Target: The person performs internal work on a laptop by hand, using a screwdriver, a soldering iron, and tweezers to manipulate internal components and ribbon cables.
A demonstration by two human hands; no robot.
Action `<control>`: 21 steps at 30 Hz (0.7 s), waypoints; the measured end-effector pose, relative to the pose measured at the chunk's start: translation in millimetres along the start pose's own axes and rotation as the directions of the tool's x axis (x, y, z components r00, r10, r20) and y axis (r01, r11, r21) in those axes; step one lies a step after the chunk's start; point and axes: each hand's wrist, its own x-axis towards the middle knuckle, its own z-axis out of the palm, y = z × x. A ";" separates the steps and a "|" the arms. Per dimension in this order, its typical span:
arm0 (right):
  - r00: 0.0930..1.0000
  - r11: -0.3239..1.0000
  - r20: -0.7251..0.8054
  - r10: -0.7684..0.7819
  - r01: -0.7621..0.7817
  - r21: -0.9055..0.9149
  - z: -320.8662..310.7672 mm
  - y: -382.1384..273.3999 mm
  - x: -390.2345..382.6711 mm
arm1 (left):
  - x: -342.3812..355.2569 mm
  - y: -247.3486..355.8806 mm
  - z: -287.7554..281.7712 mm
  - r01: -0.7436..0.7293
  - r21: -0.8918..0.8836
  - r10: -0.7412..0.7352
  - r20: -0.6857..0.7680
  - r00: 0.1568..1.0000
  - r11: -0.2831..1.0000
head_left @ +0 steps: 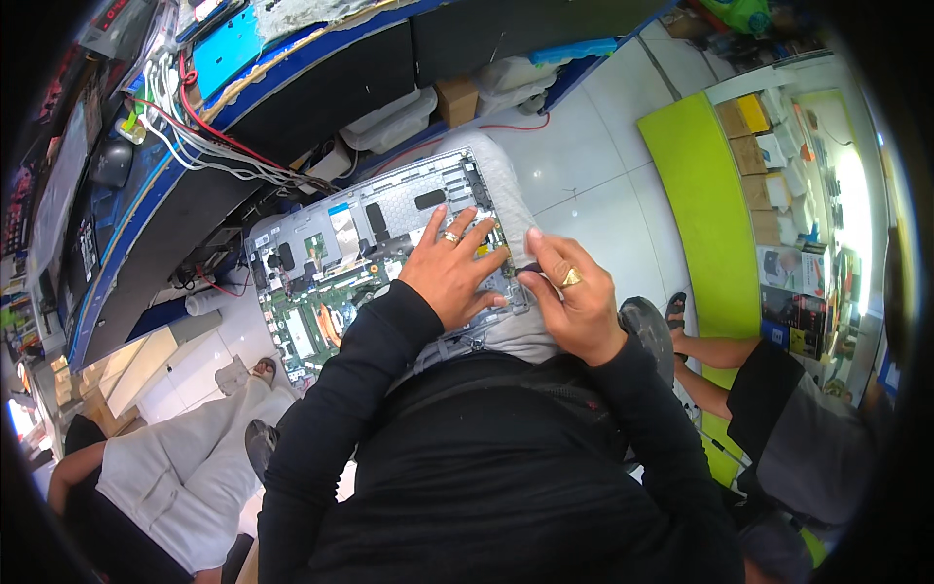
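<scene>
An opened laptop base (282, 238) lies across my lap, its insides facing up. A green circuit board (304, 326) shows along its left and lower side, with grey casing and black pads above. My left hand (449, 273) rests on the laptop's right part, fingers spread, a ring on one finger. At the right edge of the laptop, my right hand (579, 297) is closed in a pinch, thumb and forefinger around a small dark thing (530, 270). Most of that thing is hidden by the fingers, so its kind does not show.
A blue-edged workbench (321, 68) curves along the far left, with white cables (185, 136) hanging from it. Plastic containers (399, 122) sit underneath. A lime-green panel (696, 224) fronts a display case at right. People sit at the lower left and right.
</scene>
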 end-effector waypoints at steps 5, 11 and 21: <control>0.997 0.997 -0.046 -0.066 0.067 0.029 1.0 4.0 -3.8 | 2.0 0.9 -0.5 -0.005 0.011 0.005 -0.005 1.000 1.000; 1.000 0.999 0.029 0.002 -0.003 0.050 0.9 2.6 -5.8 | 1.7 1.2 -0.4 0.004 -0.020 -0.004 -0.024 1.000 1.000; 0.864 0.800 -0.100 0.493 -0.405 0.443 -13.3 23.6 -11.8 | 3.2 -6.4 3.4 0.082 0.042 -0.079 -0.064 0.995 0.996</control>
